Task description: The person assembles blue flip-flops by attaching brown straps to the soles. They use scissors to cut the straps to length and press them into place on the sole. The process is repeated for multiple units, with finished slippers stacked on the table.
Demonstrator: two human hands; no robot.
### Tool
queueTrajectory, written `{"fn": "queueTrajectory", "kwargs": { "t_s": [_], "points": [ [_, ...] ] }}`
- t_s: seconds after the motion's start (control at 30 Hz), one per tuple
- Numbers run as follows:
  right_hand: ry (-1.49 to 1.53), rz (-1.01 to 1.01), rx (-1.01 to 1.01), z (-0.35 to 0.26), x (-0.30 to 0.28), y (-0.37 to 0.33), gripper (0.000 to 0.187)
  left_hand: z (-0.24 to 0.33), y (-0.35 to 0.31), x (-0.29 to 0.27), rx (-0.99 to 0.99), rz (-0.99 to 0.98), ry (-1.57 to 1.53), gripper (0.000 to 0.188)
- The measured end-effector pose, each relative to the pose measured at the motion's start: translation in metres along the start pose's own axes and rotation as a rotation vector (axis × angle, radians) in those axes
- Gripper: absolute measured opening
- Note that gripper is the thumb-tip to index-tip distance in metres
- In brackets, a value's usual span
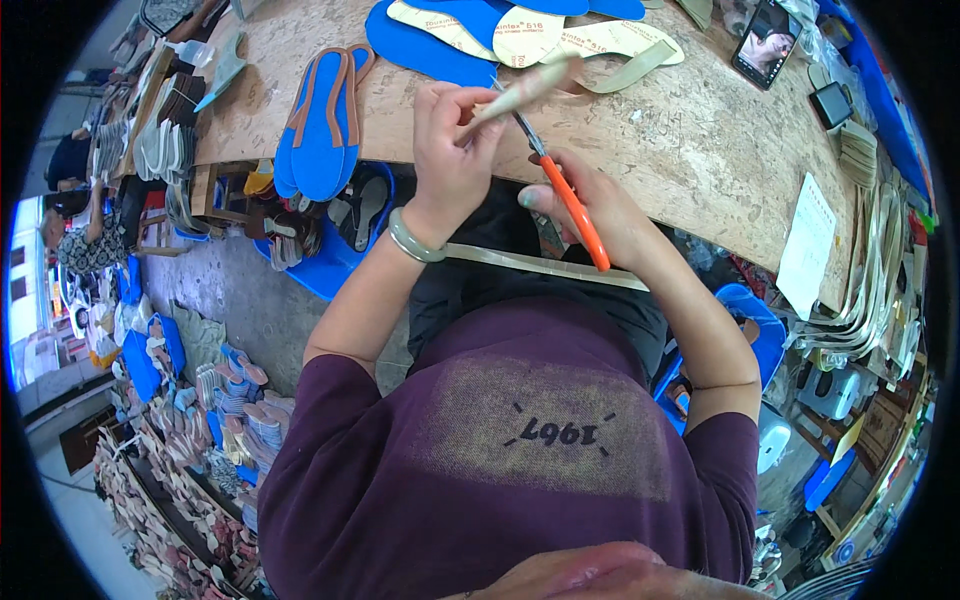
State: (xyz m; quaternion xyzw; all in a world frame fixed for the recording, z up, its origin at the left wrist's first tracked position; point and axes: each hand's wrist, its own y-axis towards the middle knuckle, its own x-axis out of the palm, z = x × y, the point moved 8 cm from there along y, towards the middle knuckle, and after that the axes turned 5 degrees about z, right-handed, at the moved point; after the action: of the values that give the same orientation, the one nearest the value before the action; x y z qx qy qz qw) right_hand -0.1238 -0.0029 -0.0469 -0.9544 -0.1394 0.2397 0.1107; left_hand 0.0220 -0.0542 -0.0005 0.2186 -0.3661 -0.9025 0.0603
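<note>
My left hand [448, 150] grips a narrow beige strip [525, 88] and holds it up over the near edge of the wooden workbench [700, 150]. A pale green bangle [412, 240] sits on that wrist. My right hand [590, 205] holds orange-handled scissors [570, 205], whose blades [528, 130] meet the strip just below my left fingers. A long beige strip [545, 265] lies across my lap under both hands.
Blue insoles [320, 125] and beige insole boards [530, 35] lie on the bench. A phone [765, 45] rests at the far right, with a white paper sheet [808, 245] hanging at the bench's right edge. Blue trays and piles of sandal parts [230, 400] cover the floor at left.
</note>
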Motion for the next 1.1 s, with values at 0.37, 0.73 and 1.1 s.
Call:
{"fn": "queueTrajectory", "kwargs": {
  "t_s": [0.37, 0.73, 1.1],
  "points": [
    [-0.452, 0.296, -0.139, 0.038, -0.107, -0.026, 0.053, -0.042, -0.004, 0.02, -0.986, -0.177, -1.06, 0.018],
    [0.065, 0.356, -0.248, 0.011, -0.07, -0.004, 0.038, 0.006, -0.019, 0.057, -0.892, -0.249, -1.118, 0.021],
    [0.171, 0.062, -0.256, -0.025, 0.024, 0.053, 0.035, -0.056, -0.021, -0.025, -0.964, -0.1, -0.713, 0.023]
  ]
}}
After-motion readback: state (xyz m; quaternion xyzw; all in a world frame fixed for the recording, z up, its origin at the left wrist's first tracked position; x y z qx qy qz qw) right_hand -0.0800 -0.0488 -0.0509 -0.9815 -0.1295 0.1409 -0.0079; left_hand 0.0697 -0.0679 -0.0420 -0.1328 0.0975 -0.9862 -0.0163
